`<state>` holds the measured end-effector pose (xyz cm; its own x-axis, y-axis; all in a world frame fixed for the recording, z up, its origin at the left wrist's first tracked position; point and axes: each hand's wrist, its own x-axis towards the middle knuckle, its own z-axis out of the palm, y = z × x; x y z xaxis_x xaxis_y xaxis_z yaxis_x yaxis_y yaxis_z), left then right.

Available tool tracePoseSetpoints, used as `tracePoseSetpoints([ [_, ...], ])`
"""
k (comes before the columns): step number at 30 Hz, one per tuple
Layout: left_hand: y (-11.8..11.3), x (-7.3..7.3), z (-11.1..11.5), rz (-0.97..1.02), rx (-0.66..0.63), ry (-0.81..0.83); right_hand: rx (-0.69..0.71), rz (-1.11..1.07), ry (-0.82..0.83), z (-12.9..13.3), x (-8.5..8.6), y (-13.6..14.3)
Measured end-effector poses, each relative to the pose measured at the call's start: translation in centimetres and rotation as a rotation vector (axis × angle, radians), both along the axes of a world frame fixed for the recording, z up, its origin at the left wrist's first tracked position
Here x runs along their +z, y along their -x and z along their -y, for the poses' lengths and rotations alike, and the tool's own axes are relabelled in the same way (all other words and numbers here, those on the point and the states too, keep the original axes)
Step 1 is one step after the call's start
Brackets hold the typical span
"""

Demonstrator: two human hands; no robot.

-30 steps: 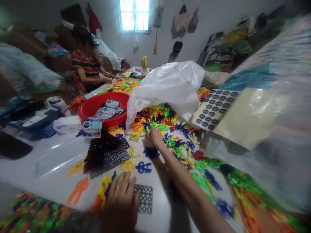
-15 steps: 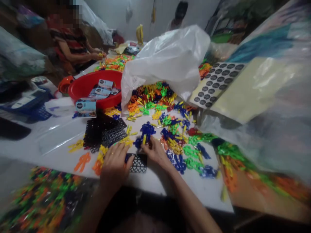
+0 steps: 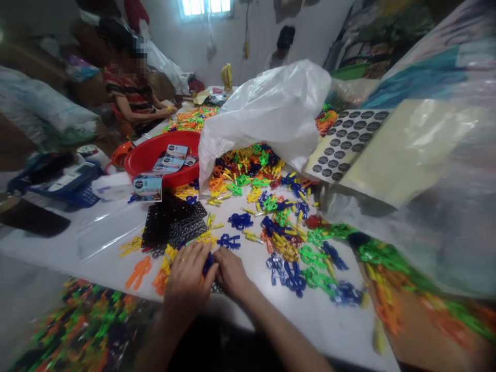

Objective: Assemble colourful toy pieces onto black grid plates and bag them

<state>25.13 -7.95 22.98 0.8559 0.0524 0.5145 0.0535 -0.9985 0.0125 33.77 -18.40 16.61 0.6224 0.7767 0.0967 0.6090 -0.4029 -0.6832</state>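
My left hand lies near the table's front edge, its fingers curled over a dark blue plastic figure. My right hand meets it from the right, with closed fingertips at the same blue figure; the exact grip is hidden. Under both hands a bit of a black perforated plate shows. Just beyond my fingers lie two more blue figures, one nearer and one farther. Yellow and orange figures touch the area left of my left hand.
Black perforated plates are piled at left centre. Behind them stands a red basin with printed cards. A white plastic bag spills coloured figures over the table. Sticker sheets lie on bags at right. A co-worker sits at far left.
My right hand has drawn back from the blue figures to my left hand, over the black plate. Two blue figures now lie loose beyond it. The camera view has tilted up slightly.
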Motion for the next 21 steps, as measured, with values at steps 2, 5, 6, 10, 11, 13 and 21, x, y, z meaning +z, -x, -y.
tracePoseSetpoints([
  [2,-0.2,-0.2,0.2,-0.001,0.015,-0.001,-0.002,0.03,0.066,-0.3,-0.3,0.2],
  [5,-0.6,-0.4,0.2,0.004,0.066,-0.024,-0.003,0.05,0.122,-1.1,-0.6,0.2],
  [6,-0.6,-0.4,0.1,0.011,0.078,-0.035,0.011,0.055,0.127,-1.2,-0.6,-0.2],
  [10,-0.7,-0.6,-0.2,0.063,0.082,-0.05,0.268,-0.075,0.162,-0.9,1.0,-5.1],
  [11,-0.7,-0.7,-0.3,0.081,0.073,-0.058,0.3,-0.106,0.187,-0.9,1.9,-7.4],
  [13,-0.8,-1.0,-0.5,0.112,0.061,-0.082,0.159,-0.057,0.271,-1.7,4.2,-12.4],
  [21,-2.2,-3.9,-0.1,0.474,0.164,-0.058,-0.372,0.211,0.423,-10.5,6.6,-23.4],
])
